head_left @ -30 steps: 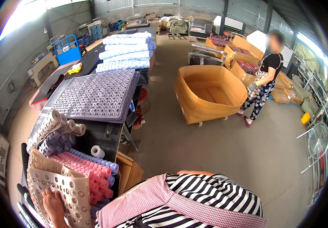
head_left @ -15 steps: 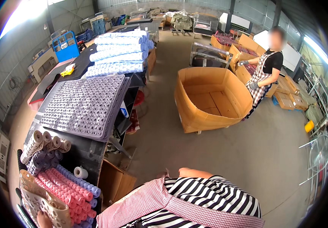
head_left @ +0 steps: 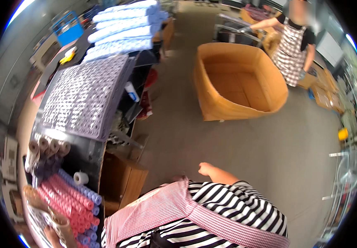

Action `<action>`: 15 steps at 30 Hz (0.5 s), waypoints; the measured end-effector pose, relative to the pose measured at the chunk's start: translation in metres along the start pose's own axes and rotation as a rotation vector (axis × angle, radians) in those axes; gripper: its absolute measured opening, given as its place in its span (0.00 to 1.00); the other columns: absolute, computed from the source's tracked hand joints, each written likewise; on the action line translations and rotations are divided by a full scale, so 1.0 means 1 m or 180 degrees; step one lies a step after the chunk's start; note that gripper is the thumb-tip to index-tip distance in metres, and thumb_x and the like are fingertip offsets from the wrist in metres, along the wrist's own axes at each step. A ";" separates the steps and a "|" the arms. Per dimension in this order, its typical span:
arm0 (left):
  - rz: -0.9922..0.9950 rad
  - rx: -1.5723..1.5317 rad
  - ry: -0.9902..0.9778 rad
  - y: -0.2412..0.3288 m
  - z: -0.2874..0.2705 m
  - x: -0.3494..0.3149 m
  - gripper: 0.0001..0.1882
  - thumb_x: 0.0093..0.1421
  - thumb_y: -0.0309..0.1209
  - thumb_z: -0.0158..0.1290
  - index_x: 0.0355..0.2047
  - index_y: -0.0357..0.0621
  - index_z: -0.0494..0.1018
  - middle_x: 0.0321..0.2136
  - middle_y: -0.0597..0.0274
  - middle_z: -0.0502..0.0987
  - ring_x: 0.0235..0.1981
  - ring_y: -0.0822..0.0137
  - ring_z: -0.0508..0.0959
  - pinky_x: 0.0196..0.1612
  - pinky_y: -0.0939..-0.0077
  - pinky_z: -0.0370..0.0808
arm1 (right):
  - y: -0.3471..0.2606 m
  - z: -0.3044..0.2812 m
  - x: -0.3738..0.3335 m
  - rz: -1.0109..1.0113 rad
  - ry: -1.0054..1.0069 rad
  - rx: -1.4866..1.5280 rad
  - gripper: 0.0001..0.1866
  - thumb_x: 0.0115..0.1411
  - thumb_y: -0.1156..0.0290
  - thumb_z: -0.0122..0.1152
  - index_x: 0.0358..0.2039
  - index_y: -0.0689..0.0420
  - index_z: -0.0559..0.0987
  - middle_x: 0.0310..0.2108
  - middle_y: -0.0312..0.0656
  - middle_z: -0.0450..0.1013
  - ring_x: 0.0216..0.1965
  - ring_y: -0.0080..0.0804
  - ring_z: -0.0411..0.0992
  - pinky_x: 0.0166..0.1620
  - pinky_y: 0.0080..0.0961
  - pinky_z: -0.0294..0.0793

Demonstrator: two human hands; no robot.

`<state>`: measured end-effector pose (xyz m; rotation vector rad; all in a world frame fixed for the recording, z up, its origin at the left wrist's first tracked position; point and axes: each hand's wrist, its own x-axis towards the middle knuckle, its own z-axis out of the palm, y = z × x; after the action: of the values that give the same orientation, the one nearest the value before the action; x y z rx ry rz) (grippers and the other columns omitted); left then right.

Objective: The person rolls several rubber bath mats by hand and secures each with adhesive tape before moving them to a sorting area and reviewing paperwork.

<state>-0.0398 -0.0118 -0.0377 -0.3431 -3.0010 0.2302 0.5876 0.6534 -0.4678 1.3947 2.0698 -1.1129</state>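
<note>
Left hand: only a sliver of the left hand (head_left: pixel 51 236) shows at the bottom left corner of the view, touching the brown perforated sheet (head_left: pixel 58 221); whether its fingers are wide or closed around the sheet cannot be told.
Right hand: the right hand (head_left: pixel 207 168) shows above the striped sleeve (head_left: pixel 236 202), over the grey floor (head_left: pixel 244 157); its fingers are curled narrow and hold nothing that can be seen.
Perforated sheet: stands tilted at the lower left, against the near edge of the rolls.
Rolls: pink rolls (head_left: pixel 65 202) lie side by side just beside the sheet, with blue-purple rolls (head_left: pixel 83 191) along their right edge and a small white roll (head_left: pixel 80 178) near them; brown rolls (head_left: pixel 46 145) lie farther up on the table (head_left: pixel 91 151).
Mats: a stack of grey-purple studded mats (head_left: pixel 85 95) covers the middle of the table; beyond it lie folded light blue mats (head_left: pixel 124 25).
Box: a large open cardboard box (head_left: pixel 238 82) stands on the floor, well apart from the table.
Other person: a person in a checked apron (head_left: pixel 290 45) stands just behind the box, one arm stretched toward a metal frame.
Clothing: a pink checked apron strap (head_left: pixel 166 206) crosses the striped shirt at the bottom.
</note>
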 end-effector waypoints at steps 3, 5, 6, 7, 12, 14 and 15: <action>-0.0009 -0.0214 -0.0047 0.028 -0.007 -0.010 0.23 0.68 0.36 0.41 0.55 0.33 0.73 0.53 0.38 0.73 0.57 0.39 0.70 0.63 0.53 0.64 | 0.019 0.014 -0.008 -0.0289 -0.0055 -0.0270 0.26 0.55 0.61 0.59 0.53 0.60 0.78 0.53 0.56 0.75 0.56 0.53 0.73 0.58 0.44 0.73; -0.0089 -0.0348 0.0149 0.056 -0.013 -0.006 0.22 0.67 0.35 0.45 0.56 0.34 0.72 0.55 0.40 0.74 0.61 0.44 0.69 0.64 0.57 0.64 | 0.026 0.010 -0.020 -0.0254 -0.0156 -0.0191 0.27 0.55 0.60 0.60 0.54 0.60 0.78 0.55 0.56 0.74 0.58 0.51 0.72 0.59 0.42 0.72; -0.0197 -0.0185 0.0260 0.035 -0.025 -0.019 0.22 0.67 0.35 0.46 0.57 0.35 0.72 0.56 0.43 0.73 0.61 0.46 0.69 0.64 0.58 0.65 | 0.012 0.001 -0.025 -0.0258 -0.0332 -0.0112 0.27 0.55 0.61 0.60 0.54 0.61 0.78 0.57 0.56 0.72 0.59 0.51 0.71 0.61 0.41 0.71; -0.0339 -0.0286 0.0072 0.065 -0.024 -0.020 0.22 0.67 0.36 0.47 0.57 0.36 0.72 0.58 0.44 0.72 0.62 0.47 0.69 0.65 0.60 0.65 | 0.031 0.004 -0.014 -0.0227 -0.0381 -0.0169 0.28 0.55 0.61 0.61 0.55 0.61 0.78 0.57 0.55 0.73 0.59 0.50 0.70 0.61 0.40 0.71; -0.0468 -0.0322 0.0134 0.080 -0.031 -0.036 0.23 0.67 0.35 0.47 0.58 0.35 0.71 0.56 0.44 0.73 0.59 0.47 0.71 0.63 0.59 0.66 | 0.013 -0.009 -0.001 -0.0310 -0.0598 0.0007 0.32 0.55 0.58 0.65 0.58 0.62 0.75 0.58 0.55 0.72 0.61 0.49 0.70 0.62 0.38 0.70; -0.0457 -0.0406 0.0205 0.078 -0.032 -0.039 0.22 0.67 0.34 0.47 0.58 0.35 0.70 0.55 0.44 0.73 0.58 0.46 0.72 0.62 0.59 0.67 | -0.022 -0.024 -0.005 -0.0386 -0.0486 0.0342 0.32 0.56 0.58 0.64 0.58 0.62 0.75 0.58 0.55 0.72 0.61 0.49 0.70 0.62 0.38 0.70; -0.0431 -0.0419 0.0267 0.073 -0.029 -0.041 0.22 0.68 0.33 0.47 0.58 0.34 0.70 0.55 0.44 0.73 0.57 0.46 0.72 0.61 0.59 0.67 | -0.047 -0.031 -0.009 -0.0367 -0.0513 0.0392 0.32 0.57 0.60 0.64 0.59 0.63 0.74 0.56 0.55 0.74 0.58 0.46 0.73 0.59 0.36 0.73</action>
<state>0.0195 0.0533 -0.0248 -0.1555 -2.9473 0.0058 0.5519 0.6639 -0.4244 1.2084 2.0171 -1.3738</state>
